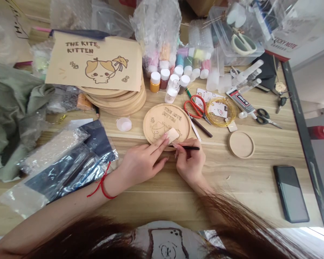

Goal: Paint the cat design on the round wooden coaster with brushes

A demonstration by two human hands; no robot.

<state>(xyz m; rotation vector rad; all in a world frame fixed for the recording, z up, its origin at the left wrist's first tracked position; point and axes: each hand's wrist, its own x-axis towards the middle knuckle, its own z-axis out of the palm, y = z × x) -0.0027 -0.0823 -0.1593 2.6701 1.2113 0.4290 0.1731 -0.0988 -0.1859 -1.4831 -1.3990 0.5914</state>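
— What is seen at the left?
— A kitten drawing (94, 63) is laid on stacked wooden trays (121, 102). Next, the left hand (142, 162) is spread flat, its fingertips pressed on a small pale piece (173, 135).
— Where is the lettered round tray (158, 113)?
— It is set on the table (140, 212), beneath that piece. By the right hand (190, 162), a slim dark tool (193, 148) is gripped at the tray's near rim.
— Further right?
— A phone (291, 194) is laid near the table's edge.
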